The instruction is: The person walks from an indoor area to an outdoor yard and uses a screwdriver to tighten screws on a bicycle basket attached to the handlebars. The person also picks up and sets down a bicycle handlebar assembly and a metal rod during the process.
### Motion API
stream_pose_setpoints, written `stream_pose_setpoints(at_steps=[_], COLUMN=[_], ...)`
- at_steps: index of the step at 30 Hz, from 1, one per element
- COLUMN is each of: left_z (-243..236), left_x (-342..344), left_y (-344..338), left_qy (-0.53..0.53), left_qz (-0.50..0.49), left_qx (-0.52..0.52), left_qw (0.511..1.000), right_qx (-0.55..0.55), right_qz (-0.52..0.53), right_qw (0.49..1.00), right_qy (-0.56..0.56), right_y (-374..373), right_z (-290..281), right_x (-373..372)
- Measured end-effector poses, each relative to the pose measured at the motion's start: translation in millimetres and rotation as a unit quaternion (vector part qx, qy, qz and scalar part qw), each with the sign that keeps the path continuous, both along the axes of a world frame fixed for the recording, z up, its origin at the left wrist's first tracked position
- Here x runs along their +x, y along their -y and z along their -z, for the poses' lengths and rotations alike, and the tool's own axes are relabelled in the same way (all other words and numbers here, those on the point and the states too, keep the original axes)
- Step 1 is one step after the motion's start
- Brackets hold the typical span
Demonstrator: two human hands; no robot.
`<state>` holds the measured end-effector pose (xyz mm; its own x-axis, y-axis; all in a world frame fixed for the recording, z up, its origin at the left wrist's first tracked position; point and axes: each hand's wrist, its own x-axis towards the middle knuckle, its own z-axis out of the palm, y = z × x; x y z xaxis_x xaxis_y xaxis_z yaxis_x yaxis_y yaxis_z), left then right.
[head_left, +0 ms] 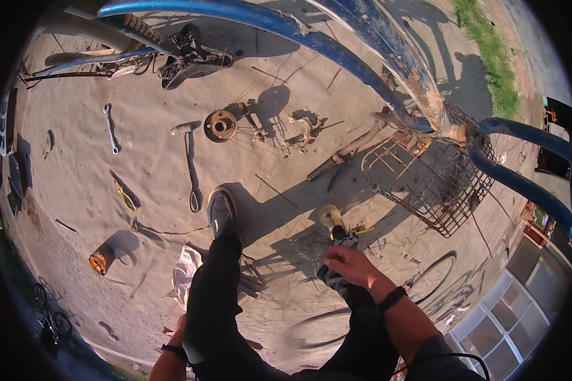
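My right hand [352,265] hangs over my right shoe, its fingers loosely bent and nothing visible in them. Close beyond it lie a yellowish round-ended part [330,216] with a dark stem and a thin yellow piece [361,232], too small to name. My left hand [180,327] is low beside my left leg, which hides its fingers; a pale crumpled sheet or bag [187,270] is nearest to it. Ahead of my left shoe [222,214] lie a hammer [189,162] and a round metal hub [221,126] with thin spokes.
A blue bicycle frame [387,47] with a rusty wire basket [425,178] spans the upper right. To the left lie a wrench [111,130], yellow-handled pliers [125,193] and a rusty can [100,260]. A saddle [194,63] sits far left, a thin tyre [435,270] at right.
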<state>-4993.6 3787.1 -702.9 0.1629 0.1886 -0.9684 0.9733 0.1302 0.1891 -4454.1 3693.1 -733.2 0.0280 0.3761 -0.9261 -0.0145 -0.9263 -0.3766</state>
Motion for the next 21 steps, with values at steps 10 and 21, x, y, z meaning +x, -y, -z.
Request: stream_pose_setpoints(at_steps=[10, 21], left_z=[4.6, 10.9], left_x=[20.6, 33.8], left_y=[-8.1, -3.4], left_qy=[-0.024, -0.023], left_qz=[-0.007, 0.001], left_qx=[-0.005, -0.005], left_qw=[1.000, 1.000], right_qx=[0.034, 0.001], right_qz=[0.015, 0.026], right_qw=[0.999, 0.999], right_qy=[0.008, 0.044], right_y=[23.9, 34.4], right_z=[14.0, 19.3], right_x=[27.6, 56.8])
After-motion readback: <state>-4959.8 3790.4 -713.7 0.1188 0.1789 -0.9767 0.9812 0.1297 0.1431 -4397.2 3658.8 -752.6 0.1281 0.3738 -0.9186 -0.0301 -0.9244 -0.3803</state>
